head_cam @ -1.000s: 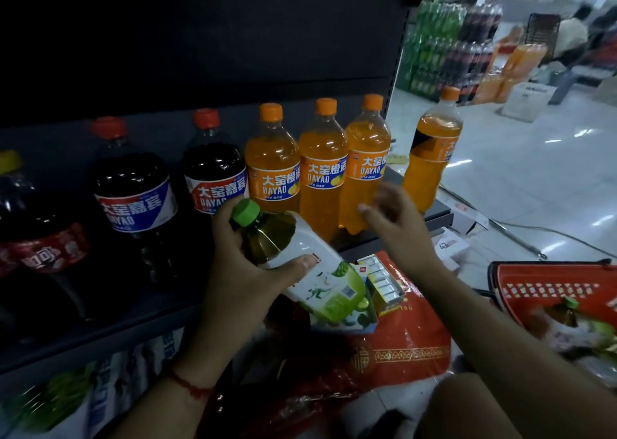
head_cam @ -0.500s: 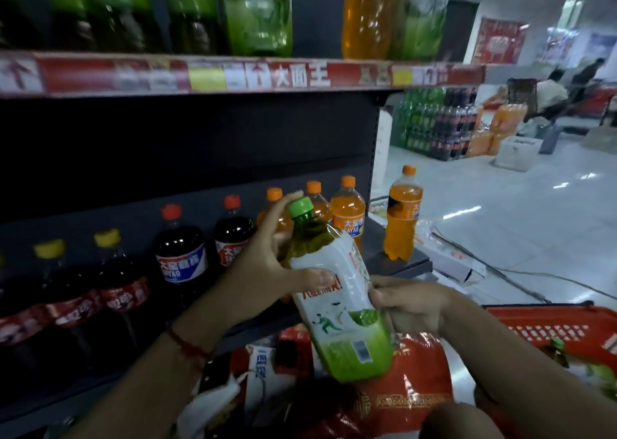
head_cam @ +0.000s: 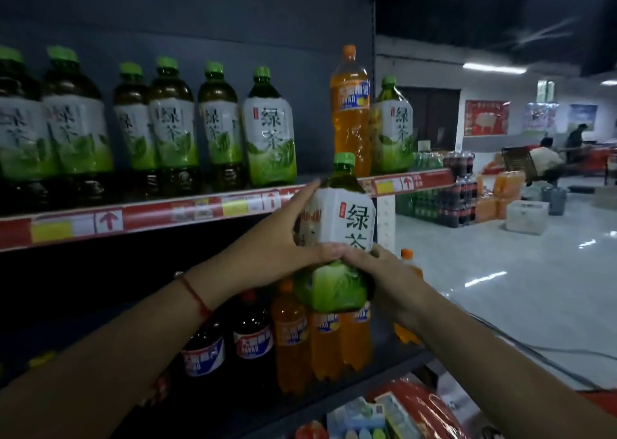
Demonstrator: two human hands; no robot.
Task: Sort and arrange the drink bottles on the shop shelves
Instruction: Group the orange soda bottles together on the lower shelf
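Both my hands hold a green tea bottle [head_cam: 347,224] upright, level with the edge of the upper shelf [head_cam: 167,213]. My left hand [head_cam: 287,248] grips its left side and my right hand [head_cam: 377,271] wraps its lower right. On the upper shelf stand several green tea bottles [head_cam: 270,138], then a gap, then one orange soda bottle [head_cam: 350,111] and another green tea bottle [head_cam: 394,127] at the right end. The lower shelf carries orange soda bottles [head_cam: 324,341] and dark cola bottles [head_cam: 252,331].
Red packages [head_cam: 417,408] lie below the lower shelf. Stacked drink packs [head_cam: 457,188] and a white crate [head_cam: 526,216] stand on the tiled floor at the right. Two people [head_cam: 547,161] are far back by a bench.
I have raised the green tea bottle from the lower shelf level up to the upper shelf edge and set it upright. My view has tilted upward with it.
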